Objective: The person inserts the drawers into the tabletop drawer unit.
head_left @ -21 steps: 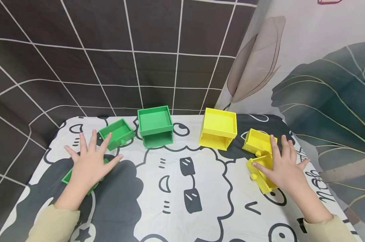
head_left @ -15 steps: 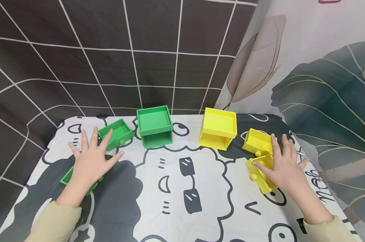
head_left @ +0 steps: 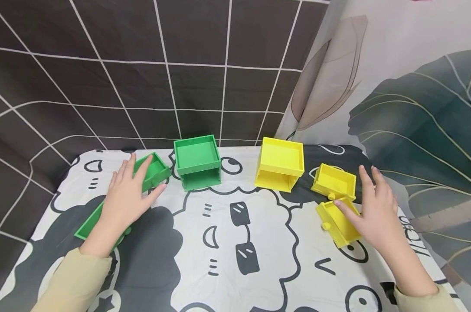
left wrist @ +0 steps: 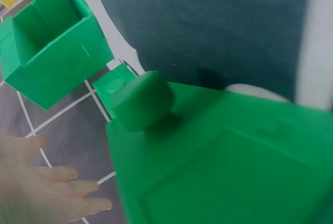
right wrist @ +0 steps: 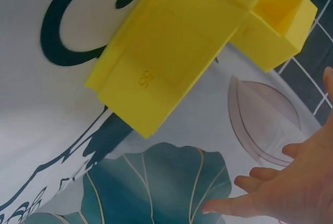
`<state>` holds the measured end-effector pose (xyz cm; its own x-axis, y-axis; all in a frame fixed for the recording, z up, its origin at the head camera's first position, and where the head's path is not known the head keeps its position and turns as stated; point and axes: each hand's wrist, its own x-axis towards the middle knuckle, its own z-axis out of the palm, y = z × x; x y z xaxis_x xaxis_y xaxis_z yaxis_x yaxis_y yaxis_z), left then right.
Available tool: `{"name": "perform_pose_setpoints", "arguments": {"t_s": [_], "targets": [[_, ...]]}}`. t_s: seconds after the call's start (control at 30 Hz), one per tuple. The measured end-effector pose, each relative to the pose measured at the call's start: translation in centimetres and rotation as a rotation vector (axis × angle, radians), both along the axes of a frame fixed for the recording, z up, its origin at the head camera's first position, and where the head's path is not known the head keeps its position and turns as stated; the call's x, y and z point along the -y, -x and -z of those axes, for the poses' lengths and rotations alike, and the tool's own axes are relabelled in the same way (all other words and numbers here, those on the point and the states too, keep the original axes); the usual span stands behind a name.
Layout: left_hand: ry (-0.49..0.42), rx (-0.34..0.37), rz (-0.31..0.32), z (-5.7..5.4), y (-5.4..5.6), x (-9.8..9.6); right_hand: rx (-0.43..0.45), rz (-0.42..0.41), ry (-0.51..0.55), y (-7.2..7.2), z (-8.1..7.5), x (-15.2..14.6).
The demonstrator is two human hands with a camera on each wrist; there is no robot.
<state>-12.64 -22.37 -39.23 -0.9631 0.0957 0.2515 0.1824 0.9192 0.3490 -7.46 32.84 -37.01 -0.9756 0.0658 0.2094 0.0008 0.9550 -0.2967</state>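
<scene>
My left hand (head_left: 126,197) reaches over the left side of the cloth, fingers extended, fingertips overlapping a small green drawer (head_left: 157,172) in the head view. Beneath its wrist lies a second green drawer (head_left: 90,221), partly hidden; a green knob (left wrist: 143,102) looms large in the left wrist view. On the right, my right hand (head_left: 377,216) hovers with fingers spread and nothing in its grasp. Its thumb overlaps the nearer yellow drawer (head_left: 338,223). A farther yellow drawer (head_left: 334,181) sits just left of its fingertips. Both yellow drawers have round knobs.
A green cabinet (head_left: 198,157) and a yellow cabinet (head_left: 281,157) stand at the back middle, open-fronted below. Behind them rises a dark gridded cloth (head_left: 196,86). A leaf-print curtain (head_left: 423,112) hangs at the right. The table wears a cartoon cloth (head_left: 235,234).
My left hand has moved right and forward toward the far green drawer, its fingers closer together. My right hand has shifted slightly right, its fingers turning away from the yellow drawers.
</scene>
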Motion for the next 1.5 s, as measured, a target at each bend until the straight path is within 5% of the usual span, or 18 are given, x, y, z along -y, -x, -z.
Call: {"name": "perform_pose_setpoints", "arguments": {"t_s": [0.97, 1.5], "targets": [[-0.097, -0.147, 0.128, -2.9, 2.8, -6.1, -0.199, -0.166, 0.576, -2.1, 0.0, 3.0], [-0.095, -0.171, 0.249, -3.7, 3.7, -11.4, -0.072, -0.181, 0.839, -2.8, 0.1, 4.6]]}}
